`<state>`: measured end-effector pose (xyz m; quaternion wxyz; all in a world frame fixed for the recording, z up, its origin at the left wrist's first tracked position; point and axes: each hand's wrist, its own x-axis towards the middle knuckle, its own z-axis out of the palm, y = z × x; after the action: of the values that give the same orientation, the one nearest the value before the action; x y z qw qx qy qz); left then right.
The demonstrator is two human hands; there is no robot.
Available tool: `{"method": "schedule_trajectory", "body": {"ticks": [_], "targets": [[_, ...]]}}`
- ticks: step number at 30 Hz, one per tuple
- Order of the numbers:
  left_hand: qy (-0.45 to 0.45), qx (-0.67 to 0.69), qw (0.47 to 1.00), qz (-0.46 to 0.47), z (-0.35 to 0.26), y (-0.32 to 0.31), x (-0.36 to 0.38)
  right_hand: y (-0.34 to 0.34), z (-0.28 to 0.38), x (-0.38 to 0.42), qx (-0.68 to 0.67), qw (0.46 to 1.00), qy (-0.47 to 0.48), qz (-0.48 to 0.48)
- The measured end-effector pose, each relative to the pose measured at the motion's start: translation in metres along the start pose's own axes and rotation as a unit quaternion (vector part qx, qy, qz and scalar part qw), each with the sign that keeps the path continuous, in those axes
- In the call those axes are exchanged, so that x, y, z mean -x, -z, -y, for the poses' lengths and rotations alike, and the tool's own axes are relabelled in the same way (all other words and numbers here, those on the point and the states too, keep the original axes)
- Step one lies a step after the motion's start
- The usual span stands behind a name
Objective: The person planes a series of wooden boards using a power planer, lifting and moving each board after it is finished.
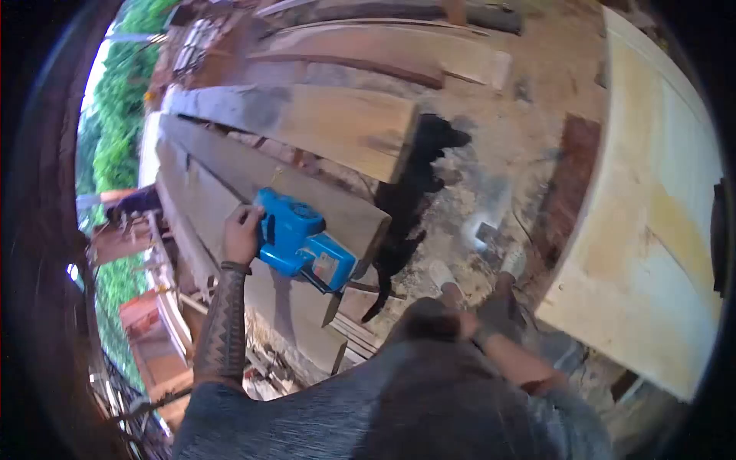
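My left hand (pixel 243 234), on a forearm with a patterned tattoo and a dark wristband, is closed around the end of a blue handheld power tool (pixel 295 234) that looks like a planer. The tool rests on a long wooden board (pixel 337 195); its underside is hidden. A sticker shows on its boxy front part. My right hand (pixel 465 326) hangs low by my dark shorts, away from the board. It is blurred, so its fingers cannot be made out.
More thick planks (pixel 345 126) lie alongside, fanning toward the upper left. A black dog-like shape (pixel 414 192) is on the dusty floor beyond the board ends. A large pale wooden panel (pixel 636 230) stands at right, near a reddish-brown board (pixel 571 180). Scrap wood (pixel 169 322) lies left.
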<state>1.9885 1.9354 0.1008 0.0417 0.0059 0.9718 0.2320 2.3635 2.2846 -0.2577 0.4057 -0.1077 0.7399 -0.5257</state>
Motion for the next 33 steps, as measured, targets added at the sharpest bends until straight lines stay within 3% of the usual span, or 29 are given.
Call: {"method": "schedule_trajectory", "body": {"ticks": [1,2,4,7,8,12,13,16,17,18,19,20,21,22,23,25,26,28,31,33], "targets": [[0.014,-0.010,1.000,-0.004,-0.003,0.001,0.000,-0.011,-0.017,0.003,0.038,0.998,0.030,0.042],[0.028,-0.021,0.999,-0.008,0.000,0.002,0.000,-0.017,-0.025,-0.009,0.095,0.987,-0.030,0.126],[0.027,-0.038,0.999,-0.018,-0.002,0.000,0.001,0.011,-0.014,0.012,-0.046,0.994,0.031,0.095],[0.056,-0.085,0.995,-0.008,-0.006,0.004,0.002,0.022,-0.015,0.010,0.046,0.987,0.014,0.154],[0.031,-0.044,0.998,-0.018,0.003,0.001,0.002,0.023,-0.019,0.010,0.057,0.985,0.012,0.163],[0.051,-0.081,0.995,-0.026,0.000,0.000,0.004,-0.014,-0.086,0.009,-0.046,0.987,0.030,0.153],[0.045,-0.085,0.995,-0.030,0.000,0.001,0.006,-0.002,-0.068,0.017,-0.080,0.982,-0.061,0.162],[0.041,-0.120,0.992,-0.010,0.021,0.006,-0.003,0.031,-0.033,0.034,-0.090,0.988,0.055,0.117],[-0.175,-0.204,0.961,-0.056,0.110,0.008,-0.010,0.039,-0.027,0.037,-0.073,0.989,0.080,0.102],[-0.229,-0.392,0.891,0.017,0.087,0.016,0.004,0.046,-0.025,0.041,-0.033,0.995,0.064,0.074],[-0.104,-0.094,0.986,0.091,0.048,0.007,0.006,0.059,-0.023,0.051,0.001,0.999,0.033,0.037],[0.033,0.220,0.971,0.084,0.004,-0.002,0.009,0.075,-0.001,0.066,0.002,1.000,0.006,0.008],[0.070,0.209,0.973,0.069,0.009,-0.007,0.008,0.076,0.010,0.072,0.022,0.998,-0.065,0.006],[0.125,0.090,0.982,0.106,0.072,0.007,-0.013,0.081,0.018,0.073,0.039,0.991,-0.123,0.014],[0.069,0.011,0.995,0.074,0.071,0.007,-0.018,0.083,0.022,0.066,0.067,0.989,-0.125,0.034],[0.033,-0.015,0.999,0.037,0.055,0.000,-0.016,0.081,0.007,0.039,0.137,0.980,-0.107,0.096],[0.019,-0.069,0.997,0.000,0.058,0.000,-0.017,0.076,-0.005,0.033,0.040,0.999,-0.013,0.009],[-0.030,-0.057,0.998,0.010,0.040,-0.001,-0.014,0.092,0.001,0.014,0.082,0.996,-0.029,-0.011],[-0.079,-0.111,0.991,0.015,0.073,-0.006,-0.029,0.142,0.046,0.013,0.132,0.987,-0.050,-0.069],[-0.031,-0.186,0.979,0.078,0.025,0.004,-0.018,0.178,0.069,0.015,0.188,0.973,-0.083,-0.100]]}}
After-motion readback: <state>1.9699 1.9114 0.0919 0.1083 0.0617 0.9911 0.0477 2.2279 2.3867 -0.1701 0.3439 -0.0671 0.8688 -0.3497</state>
